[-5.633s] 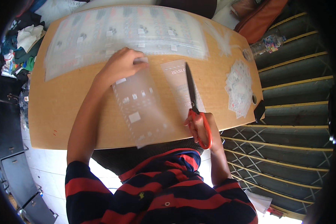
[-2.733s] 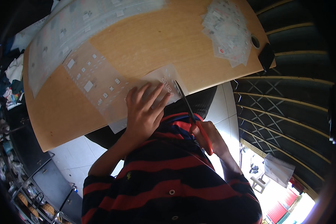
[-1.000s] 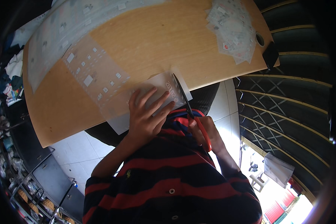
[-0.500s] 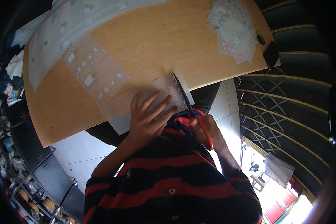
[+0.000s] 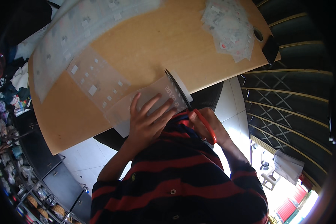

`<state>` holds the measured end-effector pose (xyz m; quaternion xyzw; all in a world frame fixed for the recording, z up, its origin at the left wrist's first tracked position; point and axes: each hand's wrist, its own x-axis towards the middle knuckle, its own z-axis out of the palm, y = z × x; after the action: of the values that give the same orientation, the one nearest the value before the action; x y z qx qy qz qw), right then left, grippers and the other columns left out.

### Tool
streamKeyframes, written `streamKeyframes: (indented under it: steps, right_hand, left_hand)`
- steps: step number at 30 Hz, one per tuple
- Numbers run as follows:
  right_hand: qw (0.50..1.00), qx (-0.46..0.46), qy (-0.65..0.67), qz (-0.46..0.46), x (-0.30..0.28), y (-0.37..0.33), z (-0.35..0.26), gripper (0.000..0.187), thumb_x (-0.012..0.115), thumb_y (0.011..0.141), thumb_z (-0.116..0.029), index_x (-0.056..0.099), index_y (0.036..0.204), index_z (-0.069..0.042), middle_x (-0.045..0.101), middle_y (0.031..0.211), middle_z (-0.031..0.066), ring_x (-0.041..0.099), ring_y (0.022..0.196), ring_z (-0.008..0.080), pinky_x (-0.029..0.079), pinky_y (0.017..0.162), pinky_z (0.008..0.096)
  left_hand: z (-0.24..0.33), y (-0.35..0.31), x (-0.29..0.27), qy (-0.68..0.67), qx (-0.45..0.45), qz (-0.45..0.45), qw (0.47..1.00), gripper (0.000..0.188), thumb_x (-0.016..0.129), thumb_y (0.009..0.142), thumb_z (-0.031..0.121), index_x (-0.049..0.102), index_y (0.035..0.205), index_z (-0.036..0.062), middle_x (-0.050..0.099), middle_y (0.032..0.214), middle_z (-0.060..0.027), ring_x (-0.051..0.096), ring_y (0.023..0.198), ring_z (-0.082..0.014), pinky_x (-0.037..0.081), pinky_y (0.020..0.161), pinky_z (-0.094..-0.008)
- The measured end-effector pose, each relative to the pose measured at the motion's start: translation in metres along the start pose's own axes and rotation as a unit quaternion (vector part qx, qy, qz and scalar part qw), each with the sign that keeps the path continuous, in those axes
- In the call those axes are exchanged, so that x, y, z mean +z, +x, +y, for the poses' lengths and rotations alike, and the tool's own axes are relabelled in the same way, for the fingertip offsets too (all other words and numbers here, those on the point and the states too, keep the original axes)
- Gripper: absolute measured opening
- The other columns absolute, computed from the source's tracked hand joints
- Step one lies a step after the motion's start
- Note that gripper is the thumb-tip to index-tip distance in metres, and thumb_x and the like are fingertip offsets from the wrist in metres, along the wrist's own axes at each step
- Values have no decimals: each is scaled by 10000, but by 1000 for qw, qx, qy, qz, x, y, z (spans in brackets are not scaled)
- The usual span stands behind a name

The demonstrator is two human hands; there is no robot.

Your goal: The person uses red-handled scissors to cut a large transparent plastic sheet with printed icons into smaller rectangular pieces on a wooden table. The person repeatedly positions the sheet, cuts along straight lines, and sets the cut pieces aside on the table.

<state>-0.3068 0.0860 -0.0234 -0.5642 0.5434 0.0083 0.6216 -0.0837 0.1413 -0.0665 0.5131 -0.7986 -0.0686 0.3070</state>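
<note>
Red-handled scissors (image 5: 183,90) are in my right hand (image 5: 206,125), its fingers closed round the handles. Their dark blades lie along the right end of a translucent printed plastic sheet (image 5: 170,95), and a pale strip shows beyond the blade. Whether the blades are parted I cannot tell. My left hand (image 5: 147,119) lies flat on the sheet with its fingers spread. The sheet runs over the table's near edge toward my body. Its left part joins or overlaps a longer clear printed strip (image 5: 97,80) reaching up and left across the table.
A long roll or spread of translucent sheeting (image 5: 71,37) covers the table's far left. Far right are a pile of cut plastic pieces (image 5: 231,31), a tape roll (image 5: 257,34) and a black phone-like object (image 5: 270,49). Cabinets (image 5: 63,179) stand left of the wooden table (image 5: 149,44).
The view has shifted slightly. The scissors' blades have moved a little left and up with the sheet's end; both hands keep nearly the same pose.
</note>
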Motion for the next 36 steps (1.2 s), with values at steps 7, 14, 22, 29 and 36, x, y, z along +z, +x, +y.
streamKeyframes:
  steps: [7, 14, 22, 29, 36]
  right_hand:
    - [991, -125, -26, 34, 0, 12, 13, 746, 480, 937, -673, 584, 636, 2, 519, 486, 68, 565, 464, 192, 478, 515, 344]
    - [991, -134, -8, 23, -8, 25, 0, 756, 466, 943, -673, 595, 651, 13, 514, 485, 75, 563, 455, 191, 472, 512, 343]
    - [980, -189, 8, 60, -8, 37, -21, 754, 516, 917, -677, 603, 628, 14, 496, 452, 50, 533, 364, 153, 435, 380, 283]
    - [983, -168, 38, 56, -11, 34, -24, 766, 503, 914, -688, 586, 618, 13, 493, 452, 46, 525, 356, 133, 417, 373, 263]
    - [964, -216, 128, 88, -17, 28, 4, 745, 438, 976, -627, 598, 693, 43, 481, 446, 52, 520, 378, 140, 433, 418, 275]
  left_hand:
    - [-2, 1, -3, 17, 3, -13, 1000, 248, 637, 893, 123, 706, 1112, 216, 659, 1266, 26, 563, 1223, -245, 258, 1107, -605]
    - [-14, 6, -11, 49, 42, -17, 998, 216, 641, 893, 169, 717, 1093, 200, 642, 1286, 52, 541, 1259, -212, 258, 1094, -644]
    - [-33, 14, -27, 101, -3, -13, 995, 246, 668, 854, 87, 726, 1074, 179, 653, 1269, 35, 549, 1251, -218, 279, 1094, -603]
    - [-43, 6, -31, 102, -28, -29, 994, 280, 683, 846, 144, 696, 1125, 127, 644, 1277, -17, 521, 1276, -257, 271, 1112, -572]
    - [-24, 45, -24, 67, -31, -64, 995, 504, 754, 800, 325, 646, 1219, 68, 592, 1337, -95, 450, 1342, -312, 245, 1132, -595]
